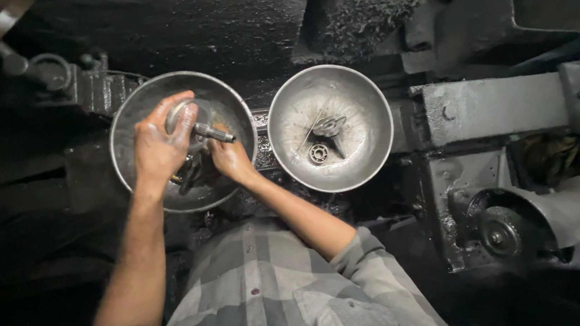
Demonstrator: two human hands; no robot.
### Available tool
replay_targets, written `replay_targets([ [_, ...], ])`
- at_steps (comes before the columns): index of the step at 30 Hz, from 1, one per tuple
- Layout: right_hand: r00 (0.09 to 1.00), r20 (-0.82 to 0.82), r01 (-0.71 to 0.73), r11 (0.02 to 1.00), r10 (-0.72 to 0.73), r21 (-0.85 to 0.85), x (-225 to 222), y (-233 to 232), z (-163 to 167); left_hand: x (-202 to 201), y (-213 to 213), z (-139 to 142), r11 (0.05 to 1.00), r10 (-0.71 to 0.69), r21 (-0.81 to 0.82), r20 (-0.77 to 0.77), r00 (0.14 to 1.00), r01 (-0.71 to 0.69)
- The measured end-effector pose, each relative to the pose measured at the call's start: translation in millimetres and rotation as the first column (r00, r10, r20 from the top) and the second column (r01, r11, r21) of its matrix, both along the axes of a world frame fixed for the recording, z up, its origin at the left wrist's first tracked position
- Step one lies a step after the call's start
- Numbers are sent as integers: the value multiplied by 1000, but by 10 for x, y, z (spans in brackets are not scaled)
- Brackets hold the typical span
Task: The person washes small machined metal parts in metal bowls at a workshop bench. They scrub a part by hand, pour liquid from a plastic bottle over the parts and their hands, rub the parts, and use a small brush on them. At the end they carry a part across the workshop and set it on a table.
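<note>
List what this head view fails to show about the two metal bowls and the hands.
- Left bowl: its contents lie hidden under the left hand and right hand.
- Metal part in the left hand: palm covers its head.
- Right bowl: the bearing too small for detail.
- Surroundings: too dark.

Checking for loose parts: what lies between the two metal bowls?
Head view: only a narrow strip of dark greasy machine surface separates the left bowl from the right bowl.
</note>
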State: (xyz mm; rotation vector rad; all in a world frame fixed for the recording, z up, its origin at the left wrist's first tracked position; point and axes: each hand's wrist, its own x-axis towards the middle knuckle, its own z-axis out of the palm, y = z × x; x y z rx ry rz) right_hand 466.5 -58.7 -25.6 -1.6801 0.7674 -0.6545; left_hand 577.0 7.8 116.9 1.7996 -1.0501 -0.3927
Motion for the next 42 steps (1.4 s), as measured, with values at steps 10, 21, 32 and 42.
replay_targets([
  [10,894,-440,11,985,-86,-170,-2038,-863,555,-559,-428,-188,984,-151,83,-83,985,157],
  [21,592,-802,-251,929,-76,-273,-2456,-842,-126,-1561,-1205,-1418,850,-524,311,418,742,425],
  [32,999,32,5,996,-8,91,-2260,-1094,496,-1367,-941,-820,844,-524,-250,-574,629,475],
  [42,851,452,-134,943,267,-304,-803,-586,1655,-720,-383,297,860,-441,-494,-597,670,126],
])
